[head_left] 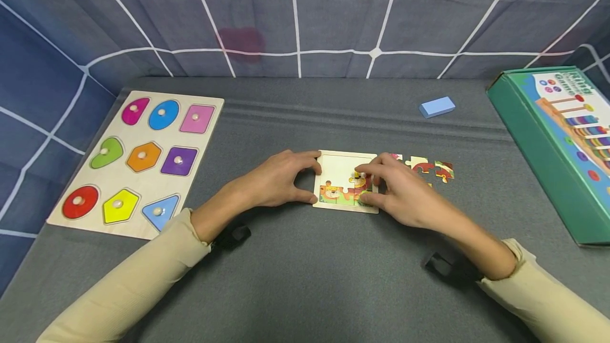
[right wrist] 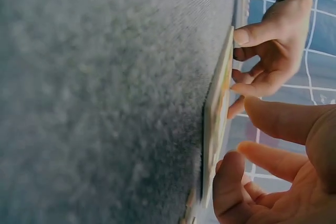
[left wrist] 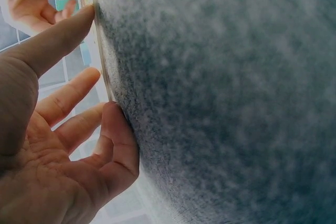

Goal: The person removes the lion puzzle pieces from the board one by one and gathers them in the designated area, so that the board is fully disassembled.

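A small wooden jigsaw tray [head_left: 338, 167] lies on the table between the hands, with joined animal pieces [head_left: 333, 193] along its lower part and right side. My left hand [head_left: 278, 179] holds its left edge, thumb at the lower corner and a finger at the upper corner. In the left wrist view, the left fingertips touch the rim. Over the tray's right side, my right hand [head_left: 405, 195] has thumb and forefinger apart above the pieces there, partly hiding them. The right wrist view shows nothing held between those two fingertips.
Loose jigsaw pieces [head_left: 420, 164] lie right of the tray, partly behind the right hand. A blue block [head_left: 437, 107] sits farther back. At left is a wooden shape board [head_left: 121, 173] with knobbed pieces; at right stands a green toy box [head_left: 538, 173]. A grid-patterned cloth [head_left: 333, 20] hangs behind.
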`<state>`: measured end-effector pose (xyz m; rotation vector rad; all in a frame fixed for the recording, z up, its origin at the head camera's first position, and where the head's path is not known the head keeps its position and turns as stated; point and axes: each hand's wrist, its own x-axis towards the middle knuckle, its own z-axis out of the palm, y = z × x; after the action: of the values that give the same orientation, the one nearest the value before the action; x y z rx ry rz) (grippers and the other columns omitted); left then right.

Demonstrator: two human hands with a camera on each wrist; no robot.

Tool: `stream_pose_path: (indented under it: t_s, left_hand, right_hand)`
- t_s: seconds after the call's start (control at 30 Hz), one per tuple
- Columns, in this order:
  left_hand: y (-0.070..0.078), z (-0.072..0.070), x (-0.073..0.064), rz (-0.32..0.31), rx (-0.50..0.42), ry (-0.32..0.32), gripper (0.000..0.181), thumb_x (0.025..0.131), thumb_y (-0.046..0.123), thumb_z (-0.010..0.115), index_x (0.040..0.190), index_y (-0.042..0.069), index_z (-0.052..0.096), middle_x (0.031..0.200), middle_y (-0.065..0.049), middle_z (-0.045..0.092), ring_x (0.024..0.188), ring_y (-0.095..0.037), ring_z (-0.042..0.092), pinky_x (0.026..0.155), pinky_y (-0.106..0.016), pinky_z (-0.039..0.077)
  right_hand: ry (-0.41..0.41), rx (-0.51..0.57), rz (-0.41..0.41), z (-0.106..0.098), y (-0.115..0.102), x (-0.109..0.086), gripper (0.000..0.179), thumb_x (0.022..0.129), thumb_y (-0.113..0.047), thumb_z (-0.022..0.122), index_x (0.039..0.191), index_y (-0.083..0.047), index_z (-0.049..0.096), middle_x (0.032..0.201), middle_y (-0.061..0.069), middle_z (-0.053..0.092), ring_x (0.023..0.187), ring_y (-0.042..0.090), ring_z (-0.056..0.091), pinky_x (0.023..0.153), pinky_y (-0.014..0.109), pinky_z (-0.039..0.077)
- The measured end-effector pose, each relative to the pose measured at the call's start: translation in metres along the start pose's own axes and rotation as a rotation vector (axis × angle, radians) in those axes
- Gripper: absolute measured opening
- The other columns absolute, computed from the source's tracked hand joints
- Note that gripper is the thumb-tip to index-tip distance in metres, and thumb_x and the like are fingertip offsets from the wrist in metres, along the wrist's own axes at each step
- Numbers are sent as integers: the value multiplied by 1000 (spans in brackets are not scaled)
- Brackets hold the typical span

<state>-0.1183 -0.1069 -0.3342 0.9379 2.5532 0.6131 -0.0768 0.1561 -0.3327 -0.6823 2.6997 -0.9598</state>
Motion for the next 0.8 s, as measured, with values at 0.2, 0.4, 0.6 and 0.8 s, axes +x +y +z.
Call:
stream_pose_path:
  t_s: [0.2, 0.4, 0.6, 0.8]
  left_hand:
    - [0, 0, -1, -7, -5, -1, 45, 80, 32, 83, 117, 14, 65, 151, -7, 43, 121, -28, 52, 100, -43, 39]
    - [0, -1, -1, -11, -14, -2, 45, 80, 31, 84, 117, 14, 65, 152, -7, 43, 119, -29, 52, 100, -43, 39]
    - [0, -2, -1, -23, -13, -14, 45, 81, 32, 83, 118, 15, 65, 152, -6, 43, 118, -28, 52, 100, -43, 39]
    - [0, -1, 0, -20, -11, -11, 43, 81, 32, 83, 116, 15, 65, 152, -6, 43, 120, -28, 51, 100, -43, 39]
  right_hand:
    - [-49, -51, 57, 4, -1, 9, 43, 87, -15, 76, 126, -3, 64, 107, 9, 54, 81, 18, 51, 69, 35, 40]
    - [-65, -64, 55, 3, -1, 12, 38, 86, -11, 77, 122, -2, 67, 107, 9, 53, 79, 19, 51, 67, 34, 41]
    - [-67, -78, 67, 4, 0, 13, 36, 85, -12, 78, 119, -5, 66, 107, 9, 53, 78, 19, 50, 66, 34, 41]
    - [-65, -87, 57, 4, -1, 14, 36, 86, -11, 77, 119, -4, 66, 104, 8, 53, 79, 19, 48, 66, 34, 40]
